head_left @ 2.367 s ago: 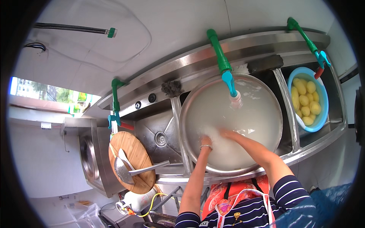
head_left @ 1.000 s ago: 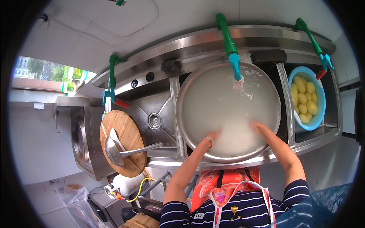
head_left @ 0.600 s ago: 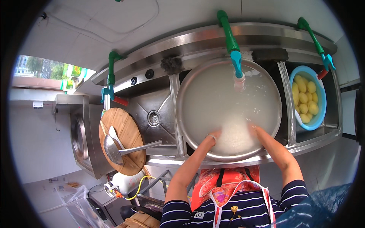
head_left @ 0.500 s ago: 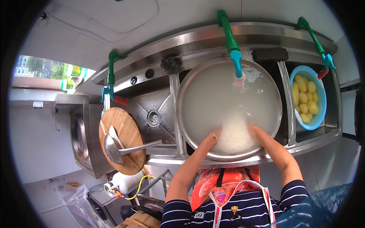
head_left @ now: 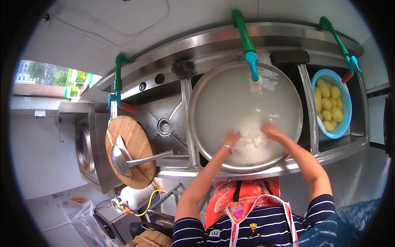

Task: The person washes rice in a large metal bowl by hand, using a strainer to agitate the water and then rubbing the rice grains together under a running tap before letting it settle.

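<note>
A large steel basin (head_left: 210, 107) of cloudy water rests across the sink, below a green pipe tap with a blue lever (head_left: 252, 64). My left hand (head_left: 232, 139) is in the water near the basin's front, fingers apart and partly under. Facing it from the right, my right hand (head_left: 269, 131) has loosely curved, open fingers at the surface. Between them a pale heap of white grains (head_left: 252, 142) shows through the water. I make out nothing held in either hand.
Left is a sink bay (head_left: 158, 107), with a round wooden board (head_left: 140, 173) bearing a ladle (head_left: 121, 160). Right sits a blue tub (head_left: 345, 115) of peeled potatoes (head_left: 329, 103). A dark scouring pad (head_left: 183, 68) lies behind. A gas cylinder (head_left: 135, 197) stands below.
Both hands have risen and moved farther from me, so more of their fingers shows at the surface. The pale grains between them are more visible and the water there is stirred.
</note>
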